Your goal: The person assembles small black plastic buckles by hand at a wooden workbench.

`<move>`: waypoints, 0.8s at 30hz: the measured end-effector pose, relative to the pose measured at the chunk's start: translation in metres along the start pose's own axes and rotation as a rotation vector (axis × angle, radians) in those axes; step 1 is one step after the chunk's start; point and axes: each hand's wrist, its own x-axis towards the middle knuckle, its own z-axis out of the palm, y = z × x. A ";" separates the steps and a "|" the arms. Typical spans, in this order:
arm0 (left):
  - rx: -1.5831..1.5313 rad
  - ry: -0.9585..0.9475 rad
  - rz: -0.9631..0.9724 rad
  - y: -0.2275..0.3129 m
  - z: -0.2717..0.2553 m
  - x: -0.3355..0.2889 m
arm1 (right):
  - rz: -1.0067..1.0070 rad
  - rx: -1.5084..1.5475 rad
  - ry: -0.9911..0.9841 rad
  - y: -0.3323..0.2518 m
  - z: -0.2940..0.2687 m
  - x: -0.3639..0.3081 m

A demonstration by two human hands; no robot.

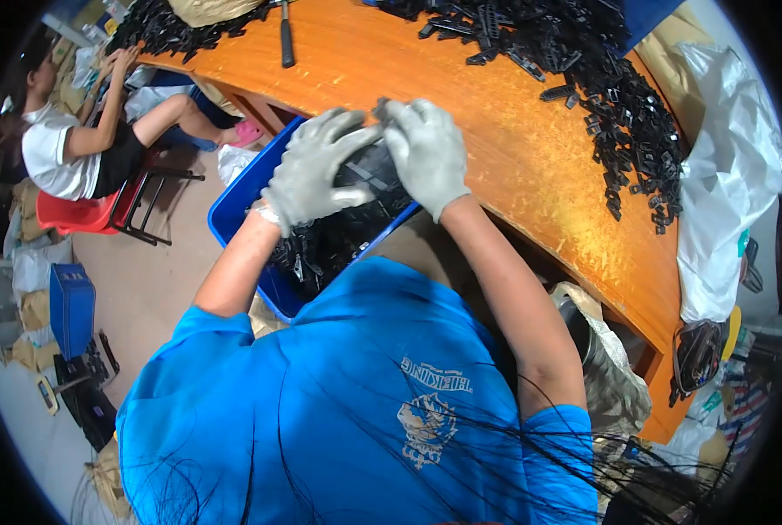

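Observation:
My left hand, in a pale grey glove, is over a blue plastic bin. Its thumb and fingers are spread apart, and no held thing shows in it. Close beside it, my right hand wears a matching glove, with fingers bent and pressed together at the bin's far right side by the table edge. A small dark patch shows at its fingertips; whether this is a part or a stained glove is unclear. Black plastic clip-like parts fill the bin below my hands, which hide some of them.
The orange wooden table carries heaps of black parts and a black-handled tool. A white plastic sack hangs at its right end. On the left, another person sits on a red chair; a blue box stands behind.

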 end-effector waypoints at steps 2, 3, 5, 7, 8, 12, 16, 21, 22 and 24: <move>-0.039 0.056 -0.038 -0.022 -0.012 -0.034 | -0.109 0.106 -0.029 -0.017 -0.001 -0.010; -0.013 0.096 -0.099 -0.029 -0.016 -0.053 | -0.152 0.157 -0.069 -0.023 -0.006 -0.014; -0.009 0.180 -0.175 -0.040 -0.016 -0.076 | -0.191 0.218 -0.015 -0.022 -0.014 -0.028; -0.020 0.234 -0.212 -0.046 -0.009 -0.090 | -0.148 0.239 0.035 -0.004 -0.034 -0.039; -0.037 0.288 -0.246 -0.048 -0.005 -0.095 | -0.059 0.234 0.000 -0.001 -0.056 -0.041; -0.158 0.389 -0.197 -0.044 0.009 -0.068 | 0.050 0.003 0.163 0.072 -0.117 -0.076; -0.157 0.484 -0.111 -0.039 0.010 -0.006 | 0.195 -0.163 0.207 0.121 -0.164 -0.112; -0.168 0.343 -0.165 -0.062 0.032 0.113 | 0.238 -0.151 0.245 0.121 -0.166 -0.128; -0.121 0.368 -0.186 -0.072 0.042 0.140 | 0.271 -0.183 0.228 0.117 -0.165 -0.125; -0.076 0.391 -0.204 -0.090 0.056 0.190 | 0.308 -0.218 0.212 0.113 -0.164 -0.123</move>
